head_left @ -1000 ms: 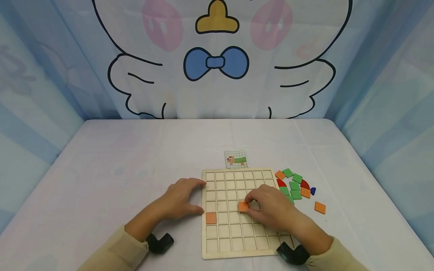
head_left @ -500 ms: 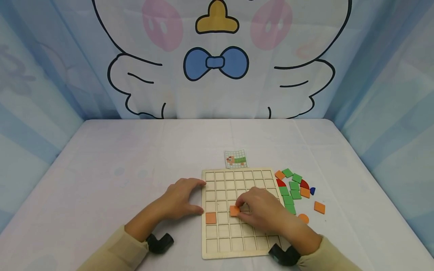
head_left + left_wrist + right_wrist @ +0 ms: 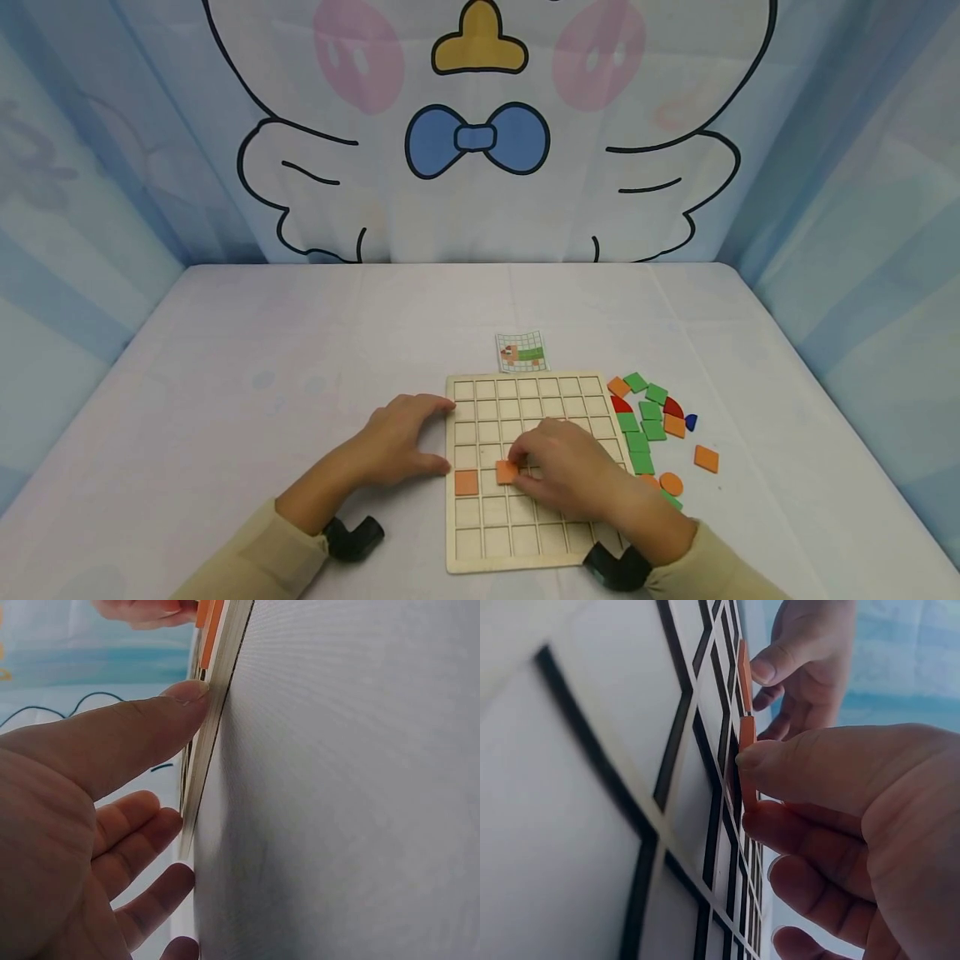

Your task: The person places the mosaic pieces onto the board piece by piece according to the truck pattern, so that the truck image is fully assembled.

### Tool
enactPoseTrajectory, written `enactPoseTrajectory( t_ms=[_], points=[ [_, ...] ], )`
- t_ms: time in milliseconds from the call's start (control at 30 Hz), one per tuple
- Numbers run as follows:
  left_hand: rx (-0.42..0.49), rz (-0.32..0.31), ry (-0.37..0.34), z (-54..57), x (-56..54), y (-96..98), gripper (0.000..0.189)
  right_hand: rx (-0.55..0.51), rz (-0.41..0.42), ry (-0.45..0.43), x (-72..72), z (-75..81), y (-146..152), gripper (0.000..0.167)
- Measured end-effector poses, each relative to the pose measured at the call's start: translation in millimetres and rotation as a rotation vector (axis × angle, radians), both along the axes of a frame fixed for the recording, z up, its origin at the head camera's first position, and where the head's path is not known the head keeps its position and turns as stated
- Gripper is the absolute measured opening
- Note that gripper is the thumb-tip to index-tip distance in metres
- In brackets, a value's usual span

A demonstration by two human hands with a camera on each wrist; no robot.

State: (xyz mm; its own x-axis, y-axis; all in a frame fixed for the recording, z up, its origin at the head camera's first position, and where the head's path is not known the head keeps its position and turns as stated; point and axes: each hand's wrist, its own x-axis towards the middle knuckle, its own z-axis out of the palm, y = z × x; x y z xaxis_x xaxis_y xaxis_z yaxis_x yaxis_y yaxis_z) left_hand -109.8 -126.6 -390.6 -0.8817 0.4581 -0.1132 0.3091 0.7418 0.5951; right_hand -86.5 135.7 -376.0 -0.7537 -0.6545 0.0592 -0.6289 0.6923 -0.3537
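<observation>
My right hand [image 3: 566, 471] pinches an orange square tile [image 3: 506, 472] between thumb and fingers, close over the wooden grid board [image 3: 480, 562]. In the right wrist view the pinched tile [image 3: 748, 761] stands edge-on beside the board's ridges. Another orange tile [image 3: 467, 482] sits in a cell of the board's leftmost column. At the board's left edge, my left hand [image 3: 401, 442] has its thumb and fingers spread, their tips right at the rim. The left wrist view has the thumb [image 3: 150, 735] against the board's side [image 3: 217, 690], the fingers loosely extended.
Right of the board lie several loose pieces: green squares [image 3: 654, 430], orange squares [image 3: 707, 458], an orange circle [image 3: 671, 483], red quarter circles [image 3: 673, 407] and a small blue piece [image 3: 691, 422]. A small picture card [image 3: 521, 352] with a grid pattern lies behind the board.
My right hand has moved left and slightly nearer over the board with the orange square tile, uncovering more loose pieces at the right. The left hand has stayed in place.
</observation>
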Motion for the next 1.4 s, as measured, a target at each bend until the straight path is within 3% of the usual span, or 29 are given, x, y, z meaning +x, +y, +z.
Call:
enactPoseTrajectory(
  t_ms=[633,1233,1400],
  points=[
    [-0.004,-0.001,-0.004,1.2,-1.2,0.2,0.070,-0.006,0.020,0.023,2.0,2.0,-7,0.007],
    [0.002,-0.004,-0.004,1.0,-0.5,-0.9,0.070,-0.049,0.050,0.084,3.8,-5.7,-11,0.008],
    [0.003,-0.004,-0.002,0.0,-0.9,-0.9,0.070,-0.048,0.061,0.060,3.6,-3.3,-12,0.008]
  ],
)
